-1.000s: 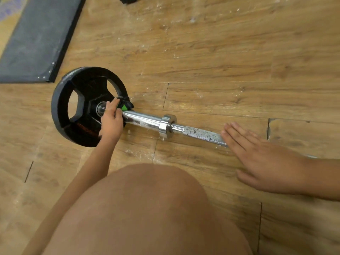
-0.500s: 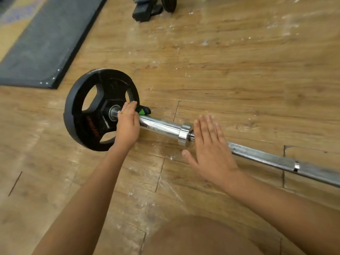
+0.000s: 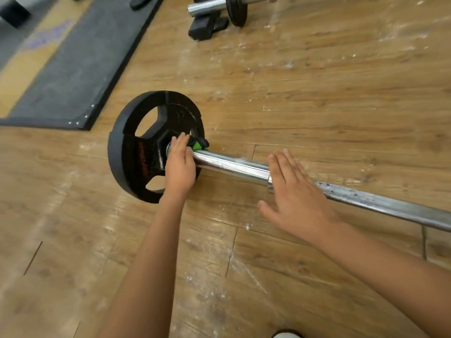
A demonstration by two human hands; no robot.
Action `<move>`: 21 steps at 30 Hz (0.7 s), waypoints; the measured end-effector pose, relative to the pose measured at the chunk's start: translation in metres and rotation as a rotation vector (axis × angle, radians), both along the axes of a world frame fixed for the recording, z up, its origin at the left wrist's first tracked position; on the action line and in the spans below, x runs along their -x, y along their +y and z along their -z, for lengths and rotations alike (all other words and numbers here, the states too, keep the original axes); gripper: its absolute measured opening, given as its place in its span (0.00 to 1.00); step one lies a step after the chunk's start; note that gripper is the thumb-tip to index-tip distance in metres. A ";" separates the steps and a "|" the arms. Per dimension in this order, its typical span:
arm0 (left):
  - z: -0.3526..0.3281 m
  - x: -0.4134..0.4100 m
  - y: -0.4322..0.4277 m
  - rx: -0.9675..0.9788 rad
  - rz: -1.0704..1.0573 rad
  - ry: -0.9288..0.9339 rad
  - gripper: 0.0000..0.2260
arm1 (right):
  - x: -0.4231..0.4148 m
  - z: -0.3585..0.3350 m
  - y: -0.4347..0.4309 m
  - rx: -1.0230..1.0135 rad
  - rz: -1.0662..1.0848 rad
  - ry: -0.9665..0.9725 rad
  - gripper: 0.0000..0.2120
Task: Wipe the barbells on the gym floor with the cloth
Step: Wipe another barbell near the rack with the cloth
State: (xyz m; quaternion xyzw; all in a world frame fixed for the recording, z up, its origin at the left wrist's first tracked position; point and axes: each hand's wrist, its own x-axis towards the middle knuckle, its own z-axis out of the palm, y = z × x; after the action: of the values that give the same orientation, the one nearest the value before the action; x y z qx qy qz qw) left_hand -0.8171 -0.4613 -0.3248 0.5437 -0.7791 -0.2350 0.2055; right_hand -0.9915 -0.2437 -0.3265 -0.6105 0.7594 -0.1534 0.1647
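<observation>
The left hand (image 3: 180,167) lay curled over the chrome sleeve of the barbell (image 3: 231,164), hard against the hub of the black plate (image 3: 131,152). Its fingertips touched a black-and-green piece (image 3: 199,144) on the sleeve; whether that was a clip or the bunched cloth could not be told. The right hand (image 3: 295,198) was spread flat, fingers straight, pressing on the bar where the sleeve meets the pitted shaft. No cloth showed under it.

The chief risk was probably rolling. The barbell rested on the wooden floor (image 3: 317,93) on the plate's rim, so a sideways push from the flat right hand could set it turning and drag the left fingers against the hub. If the green piece was a clip, loosening it could let the plate slide outward. The rough shaft beyond the right hand might snag cloth or skin.

Beyond both hands the floor lay open. A dark mat (image 3: 73,81) had its edge past the plate, further from the left hand, and a second barbell (image 3: 214,6) on a block sat well beyond the fingertips.
</observation>
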 end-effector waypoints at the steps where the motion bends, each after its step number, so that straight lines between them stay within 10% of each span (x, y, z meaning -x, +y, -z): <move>1: -0.002 0.004 -0.001 -0.003 -0.014 0.018 0.19 | 0.002 0.001 -0.002 0.007 0.008 -0.005 0.44; 14: 0.004 0.036 -0.006 0.066 -0.007 0.027 0.19 | 0.029 -0.001 -0.026 0.001 0.075 -0.048 0.47; 21: 0.009 0.013 -0.030 0.086 0.327 -0.104 0.21 | 0.043 -0.003 -0.030 -0.027 0.090 -0.037 0.48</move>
State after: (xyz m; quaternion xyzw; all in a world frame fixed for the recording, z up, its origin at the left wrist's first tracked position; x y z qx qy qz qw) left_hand -0.8297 -0.4912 -0.3336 0.4120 -0.8760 -0.2034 0.1471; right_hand -1.0349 -0.2742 -0.3231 -0.5705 0.7849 -0.1618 0.1796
